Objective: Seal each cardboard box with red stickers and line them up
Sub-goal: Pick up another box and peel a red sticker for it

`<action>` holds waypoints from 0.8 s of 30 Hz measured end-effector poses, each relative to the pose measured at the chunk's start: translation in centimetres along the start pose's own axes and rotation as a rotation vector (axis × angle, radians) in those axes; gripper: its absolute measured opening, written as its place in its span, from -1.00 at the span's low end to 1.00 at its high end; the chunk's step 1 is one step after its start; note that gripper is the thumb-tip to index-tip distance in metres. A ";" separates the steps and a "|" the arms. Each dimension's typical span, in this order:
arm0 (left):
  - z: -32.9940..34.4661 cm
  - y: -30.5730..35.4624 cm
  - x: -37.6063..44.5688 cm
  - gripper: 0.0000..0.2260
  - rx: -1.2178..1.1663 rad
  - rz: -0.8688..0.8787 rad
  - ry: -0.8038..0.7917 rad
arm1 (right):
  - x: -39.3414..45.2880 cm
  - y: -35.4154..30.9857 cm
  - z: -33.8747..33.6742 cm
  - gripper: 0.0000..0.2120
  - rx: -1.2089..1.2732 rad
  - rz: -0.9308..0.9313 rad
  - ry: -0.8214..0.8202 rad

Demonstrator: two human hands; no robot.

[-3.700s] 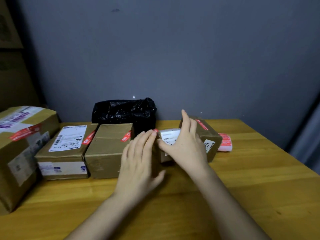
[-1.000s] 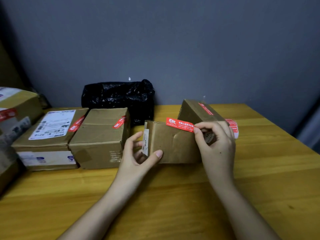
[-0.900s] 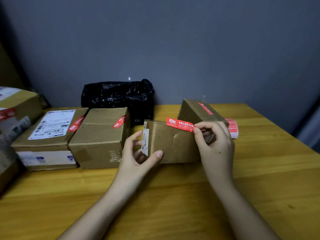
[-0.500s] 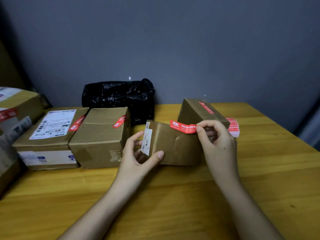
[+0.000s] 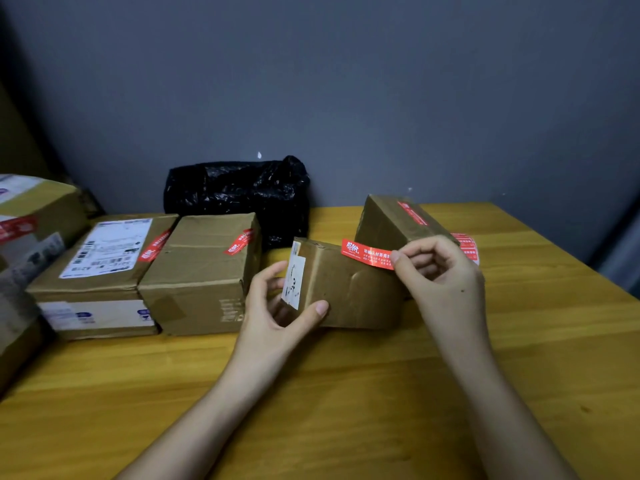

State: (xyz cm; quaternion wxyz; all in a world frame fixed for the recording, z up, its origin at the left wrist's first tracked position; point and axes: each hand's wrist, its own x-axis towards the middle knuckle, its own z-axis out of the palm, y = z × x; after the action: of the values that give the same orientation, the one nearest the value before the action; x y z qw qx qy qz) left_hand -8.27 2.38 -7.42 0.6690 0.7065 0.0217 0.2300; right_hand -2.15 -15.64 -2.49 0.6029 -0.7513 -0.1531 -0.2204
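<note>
A small cardboard box (image 5: 349,292) with a white label on its left end stands on the wooden table (image 5: 311,393). My left hand (image 5: 277,306) grips its left end, thumb on the front face. My right hand (image 5: 440,271) pinches the right end of a red sticker (image 5: 367,254) that lies along the box's top edge. Behind it another box (image 5: 388,223) with a red sticker stands tilted. To the left, two stickered boxes (image 5: 100,268) (image 5: 204,268) stand side by side.
A large box (image 5: 31,233) with a red sticker sits at the far left edge. A black plastic bag (image 5: 239,195) lies against the grey wall. A stack of red stickers (image 5: 467,245) lies behind my right hand.
My right hand has lifted the red sticker's right end slightly off the small box's top edge. My left hand keeps its hold on the box, which has tilted a little.
</note>
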 end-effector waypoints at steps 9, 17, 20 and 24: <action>-0.1 -0.4 0.1 -0.37 0.019 0.001 -0.014 | 0.0 -0.7 -0.4 -0.94 0.122 0.036 -0.039; -0.1 -0.7 0.1 -0.38 0.034 0.002 -0.008 | -0.1 -1.2 -0.8 -0.95 0.151 0.025 -0.049; -0.2 -0.8 0.2 -0.40 0.044 0.006 -0.005 | -0.1 -1.3 -0.8 -0.95 0.146 0.009 -0.052; -0.3 -1.0 0.2 -0.40 0.044 0.005 -0.009 | 0.0 -1.3 -0.9 -0.94 0.150 -0.003 -0.035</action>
State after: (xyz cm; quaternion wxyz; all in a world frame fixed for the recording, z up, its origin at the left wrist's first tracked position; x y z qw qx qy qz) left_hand -7.89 2.83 -8.34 0.6527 0.7222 0.0220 0.2279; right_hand -2.92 -16.21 -1.30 0.6544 -0.7075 -0.1810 -0.1962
